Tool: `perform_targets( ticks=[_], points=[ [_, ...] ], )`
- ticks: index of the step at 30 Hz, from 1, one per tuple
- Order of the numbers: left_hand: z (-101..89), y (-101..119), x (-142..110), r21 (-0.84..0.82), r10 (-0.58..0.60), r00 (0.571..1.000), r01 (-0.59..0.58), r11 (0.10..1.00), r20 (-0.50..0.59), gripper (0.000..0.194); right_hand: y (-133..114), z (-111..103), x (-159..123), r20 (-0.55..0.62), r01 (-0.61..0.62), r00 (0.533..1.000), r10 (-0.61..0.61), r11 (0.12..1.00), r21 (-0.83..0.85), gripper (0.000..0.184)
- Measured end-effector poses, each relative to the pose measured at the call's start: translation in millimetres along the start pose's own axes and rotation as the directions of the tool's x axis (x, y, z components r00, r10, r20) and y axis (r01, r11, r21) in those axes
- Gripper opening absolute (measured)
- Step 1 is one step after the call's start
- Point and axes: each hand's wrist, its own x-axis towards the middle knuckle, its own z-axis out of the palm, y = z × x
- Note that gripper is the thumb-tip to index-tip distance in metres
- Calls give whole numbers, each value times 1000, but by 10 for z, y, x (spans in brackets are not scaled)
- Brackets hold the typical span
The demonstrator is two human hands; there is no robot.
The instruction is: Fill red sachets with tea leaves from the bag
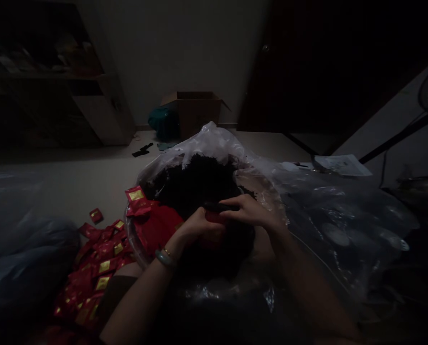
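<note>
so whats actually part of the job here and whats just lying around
Part of the job:
left hand and right hand, meeting over a red sachet
loose dark leaves in a clear plastic bag
pile of red sachets with gold labels

Lying about:
cardboard box
teal cloth bundle
papers
wooden shelf unit

Dim light, dark shadowed corners, faint glare on plastic bag [343, 215], bowed edges

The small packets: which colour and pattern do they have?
The packets are red with gold labels, best in head view.
</note>
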Motion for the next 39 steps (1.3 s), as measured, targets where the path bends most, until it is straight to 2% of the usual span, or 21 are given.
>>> perform_targets(
  ticks=[4,9,12,19,23,30,39],
  points=[
    [-7,-15,16,23,0,1000,0,1000,-6,36,-6,21,16,2,16,1000,-16,1000,-21,27],
    [-7,8,6,-9,-2,1000,2,1000,25,43,-25,-10,9,-37,-46,998,45,999,-24,40],
    [2,27,-10,-6,-6,1000,6,1000,0,39,-52,-29,0,-12,-64,998,64,997,-36,34],
    [-1,21,0,-3,-7,1000,7,1000,-19,35,-37,-42,2,-30,-39,999,38,997,-61,35],
    [-22,13,21,3,4,1000,-4,1000,-18,33,-41,-39,-1,-24,-45,999,43,997,-63,29],
    [-45,11,43,25,39,999,-38,999,-14,32,-41,-3,2,-33,-33,999,32,999,-39,29],
    [-38,21,40,19,22,1000,-22,1000,-7,31,-23,30,21,-49,-12,999,12,1000,-8,33]
  ],
)
